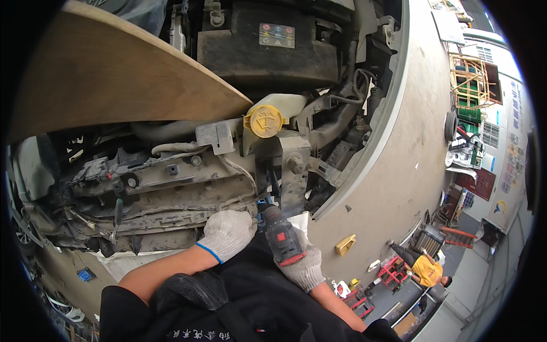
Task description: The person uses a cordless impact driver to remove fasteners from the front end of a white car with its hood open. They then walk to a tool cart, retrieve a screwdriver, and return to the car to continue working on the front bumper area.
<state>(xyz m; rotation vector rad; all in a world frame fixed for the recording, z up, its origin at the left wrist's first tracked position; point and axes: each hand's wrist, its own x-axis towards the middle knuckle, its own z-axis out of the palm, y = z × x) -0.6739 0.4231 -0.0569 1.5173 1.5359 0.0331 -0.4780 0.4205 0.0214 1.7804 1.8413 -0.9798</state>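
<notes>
My right hand (303, 268), in a white knitted glove, grips a cordless power driver (282, 236) with a dark body and red trim. The driver's nose, with a blue piece (263, 203) near it, reaches into the car's front frame (171, 182). Right beside that nose, my left hand (229, 235) rests at the frame's lower edge in a matching glove. Its fingers are curled, and whatever they hold is hidden. Above both hands sits a yellow washer-fluid cap (266, 121) on a pale filler neck. A dark-handled hand tool (118, 219) lies on the frame at left.
A brown board (131, 74) juts over the engine bay from the left. Behind the frame is a dusty black cover (268, 54). A pale fender edge (393, 119) curves along the right. On the floor lies a yellow part (345, 245); farther off is a person in yellow (428, 272).
</notes>
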